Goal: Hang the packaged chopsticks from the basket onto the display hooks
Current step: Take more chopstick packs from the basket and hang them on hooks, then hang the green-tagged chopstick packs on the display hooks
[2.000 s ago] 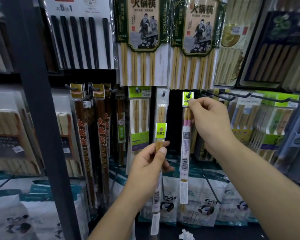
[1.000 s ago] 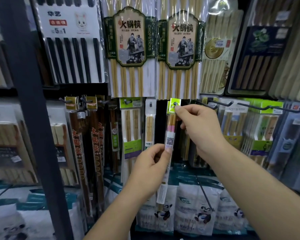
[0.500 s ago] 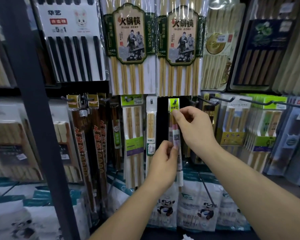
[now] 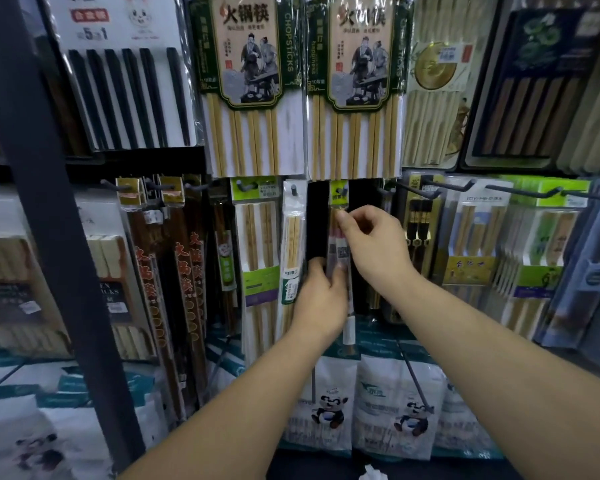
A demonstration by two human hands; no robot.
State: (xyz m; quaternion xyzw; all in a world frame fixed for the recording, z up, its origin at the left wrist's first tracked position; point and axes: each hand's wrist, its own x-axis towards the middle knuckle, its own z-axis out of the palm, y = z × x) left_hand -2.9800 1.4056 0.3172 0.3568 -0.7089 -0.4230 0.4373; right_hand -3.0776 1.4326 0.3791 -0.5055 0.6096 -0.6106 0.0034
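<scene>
Since a moment before, the left hand [image 4: 321, 299] had slid higher up the packaged chopsticks [image 4: 343, 252], and the right hand [image 4: 374, 247] had dropped a little below the green header. That header hung on a display hook [image 4: 343, 185], with the pack dangling just beside a clear bamboo pack [image 4: 293, 237]. The left grip pinched the pack's middle between thumb and fingers. The right grip pinched it just under the header with thumb and forefinger, the other fingers curled. Panda-printed bags [image 4: 329, 403] hung below.
</scene>
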